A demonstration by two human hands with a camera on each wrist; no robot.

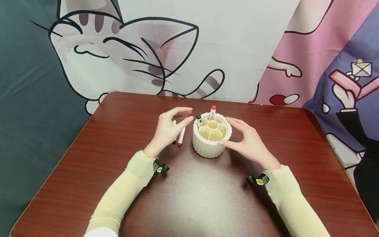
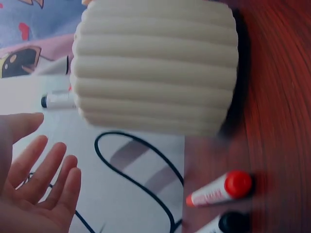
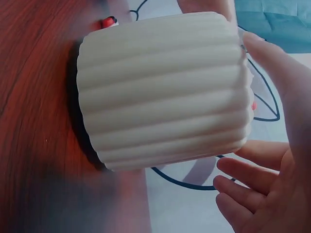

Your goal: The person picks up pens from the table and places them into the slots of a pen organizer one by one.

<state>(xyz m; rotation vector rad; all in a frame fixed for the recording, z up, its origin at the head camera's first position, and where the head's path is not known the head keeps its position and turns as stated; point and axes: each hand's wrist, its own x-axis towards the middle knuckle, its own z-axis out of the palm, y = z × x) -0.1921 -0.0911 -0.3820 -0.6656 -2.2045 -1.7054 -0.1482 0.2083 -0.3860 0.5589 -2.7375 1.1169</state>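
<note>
A cream pen holder with ribbed sides and several compartments stands upright on the table. A marker with a red end and one with a black end stand in it. My right hand is at the holder's right side, its thumb and index finger spread along the rim and seeming to touch it. To the left, my left hand hovers apart from the holder with loosely bent fingers and holds nothing. Below it lie a red-capped marker and a black-capped marker, partly hidden in the head view.
The dark reddish-brown table has its far edge behind the holder. Beyond it hangs a cloth printed with a cartoon cat. Small black wrist cameras sit on both sleeves.
</note>
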